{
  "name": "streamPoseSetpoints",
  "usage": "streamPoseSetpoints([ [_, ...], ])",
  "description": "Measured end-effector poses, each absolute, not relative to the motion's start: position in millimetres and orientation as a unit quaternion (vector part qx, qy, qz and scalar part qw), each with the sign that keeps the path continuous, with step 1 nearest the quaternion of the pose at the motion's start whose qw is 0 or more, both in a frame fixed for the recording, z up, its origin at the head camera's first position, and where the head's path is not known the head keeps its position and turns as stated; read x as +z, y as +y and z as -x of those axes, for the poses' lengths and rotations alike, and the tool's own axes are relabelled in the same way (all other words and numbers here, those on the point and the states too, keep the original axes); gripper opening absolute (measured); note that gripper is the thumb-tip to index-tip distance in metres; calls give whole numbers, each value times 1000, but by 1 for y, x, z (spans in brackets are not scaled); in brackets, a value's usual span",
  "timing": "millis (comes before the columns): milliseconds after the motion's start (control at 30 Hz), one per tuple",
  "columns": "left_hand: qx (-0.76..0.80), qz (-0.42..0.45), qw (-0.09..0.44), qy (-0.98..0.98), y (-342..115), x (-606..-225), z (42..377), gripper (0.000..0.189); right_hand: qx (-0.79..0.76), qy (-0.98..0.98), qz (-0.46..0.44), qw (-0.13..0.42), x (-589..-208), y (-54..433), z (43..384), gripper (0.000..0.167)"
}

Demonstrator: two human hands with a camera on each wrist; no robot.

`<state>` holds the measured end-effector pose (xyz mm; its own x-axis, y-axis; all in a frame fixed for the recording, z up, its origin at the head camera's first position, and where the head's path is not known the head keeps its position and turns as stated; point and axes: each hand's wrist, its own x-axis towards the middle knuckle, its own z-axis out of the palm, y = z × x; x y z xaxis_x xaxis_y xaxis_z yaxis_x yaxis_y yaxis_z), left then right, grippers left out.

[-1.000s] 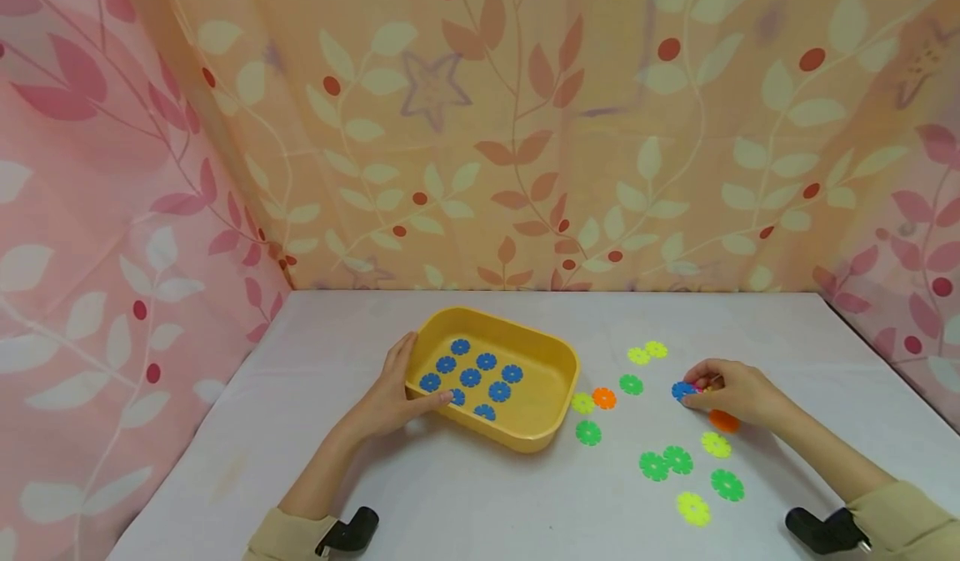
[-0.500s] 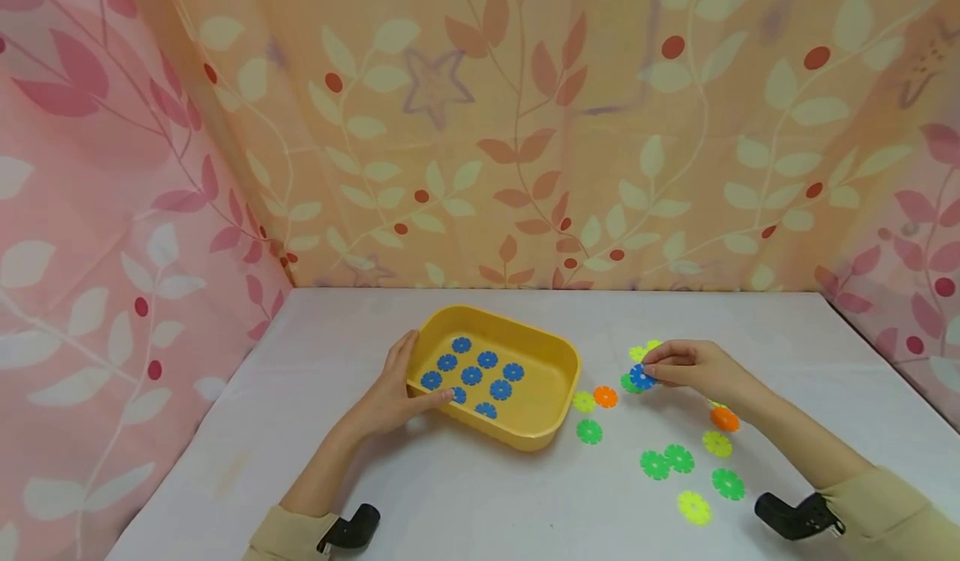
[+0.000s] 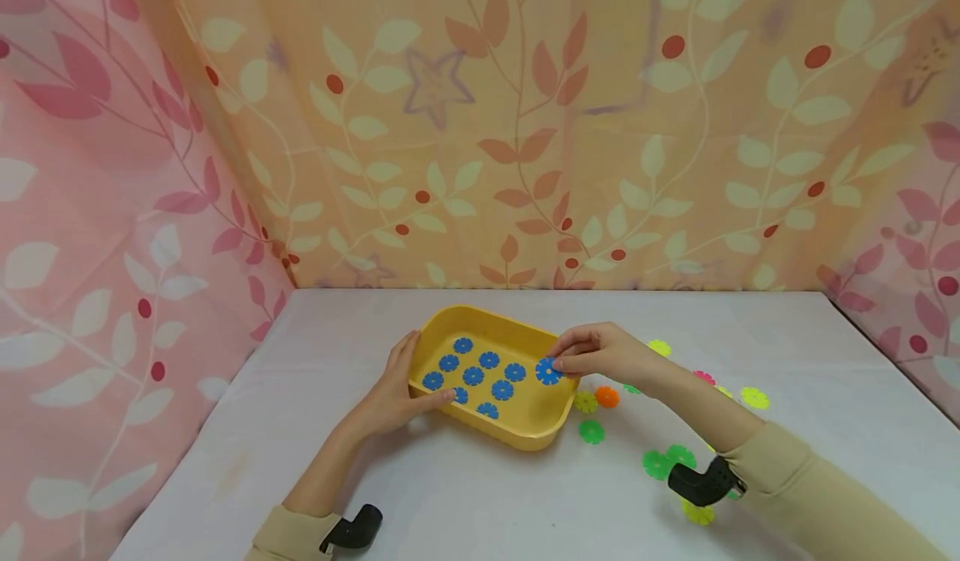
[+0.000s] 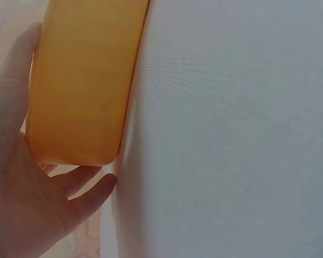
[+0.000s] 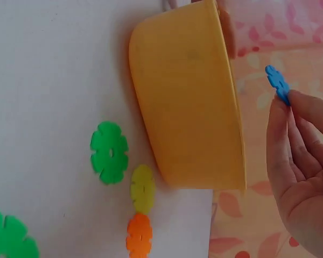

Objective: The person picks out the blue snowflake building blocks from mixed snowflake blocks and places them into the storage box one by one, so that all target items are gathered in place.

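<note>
A yellow tray (image 3: pixel 534 438) stands on the white table with several blue snowflake discs (image 3: pixel 473 376) lying flat inside, mostly toward its left half. My left hand (image 3: pixel 395 388) grips the tray's left end, thumb over the near rim and fingers along the outer side; the left wrist view shows that hand (image 4: pixel 29 177) against the tray wall. Over the tray's right end, my right hand (image 3: pixel 606 354) pinches one blue snowflake disc (image 3: pixel 548 371) between thumb and fingers. In the right wrist view this disc (image 5: pixel 278 84) is held above rim height, tilted and apart from the tray.
Right of the tray lie loose discs: a green disc (image 3: pixel 592 432), an orange disc (image 3: pixel 607 397), a yellow-green disc (image 3: pixel 586 402) by the tray wall, and a pink disc (image 3: pixel 703 377). More green and yellow ones lie partly under the right forearm. A patterned curtain (image 3: pixel 517 127) backs the table.
My right hand has lifted a blue disc from the right side of the table and carried it left to above the tray. The left hand and tray have stayed in place.
</note>
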<state>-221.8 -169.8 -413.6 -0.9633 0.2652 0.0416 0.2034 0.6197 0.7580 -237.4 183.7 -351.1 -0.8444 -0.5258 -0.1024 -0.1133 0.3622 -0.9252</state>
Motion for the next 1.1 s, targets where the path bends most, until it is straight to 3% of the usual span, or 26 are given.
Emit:
streamPoseSetpoints([
  [367,415,-122,42,901,-168,-410,220,117,-398,833,283,260,-359,147,253,9],
  [567,414,-122,41,901,-169,-412,221,118,-325,844,313,291,-359,130,254,5],
  [1100,420,-126,38,898,-170,-414,222,117,-254,885,283,268,-368,115,258,10],
])
